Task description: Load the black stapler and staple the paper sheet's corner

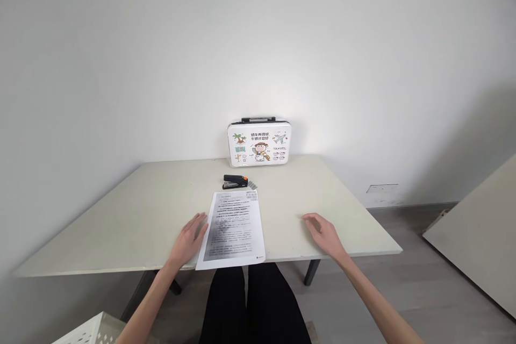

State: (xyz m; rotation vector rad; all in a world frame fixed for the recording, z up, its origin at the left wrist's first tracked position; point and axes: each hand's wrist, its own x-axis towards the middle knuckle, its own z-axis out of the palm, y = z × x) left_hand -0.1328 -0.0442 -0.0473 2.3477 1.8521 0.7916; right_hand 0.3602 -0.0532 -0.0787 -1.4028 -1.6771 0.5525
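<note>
A printed sheet of paper [233,228], perhaps with more sheets under it, lies on the table with its lower edge slightly past the front edge. Beside its left side rests my left hand [189,239], palm down, fingers stretched out, thumb close to the paper's edge. My right hand [323,232] rests on the tabletop well to the right of the paper, loosely bent and holding nothing. Beyond the paper's top edge sits a black stapler [235,181] with an orange part. Strips of grey staples [252,185] lie next to its right end.
A white carry case [259,142] with cartoon prints and a black handle stands at the back of the pale table [133,215], near the wall. Below left is a white perforated basket [94,330]. A white panel [479,236] stands on the floor at right.
</note>
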